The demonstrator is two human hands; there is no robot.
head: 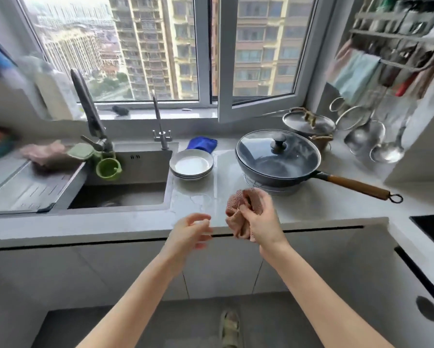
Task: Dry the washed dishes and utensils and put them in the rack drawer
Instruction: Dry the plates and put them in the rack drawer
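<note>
Nearest, over the front edge of the tabletop [311, 212]: gripping a bunched pink cloth [236, 214] in the right hand [260, 219], fingers curled round it, folds hanging below the palm. Just beside, to the left and not touching the cloth: left hand [190, 231], loosely curled, blurred, holding nothing. Farther back, well apart from both hands, by the corner of the sink [145, 167]: stack of white plates [192, 164] resting on the tabletop, wet sheen in front of it. Right of the plates, a lidded dark wok [277, 159], wooden handle pointing right. Behind the plates, a blue cloth [201, 143] lying at the back of the tabletop. Farthest right, a lidded steel pot [309, 123] and hanging ladles [384, 151].
</note>
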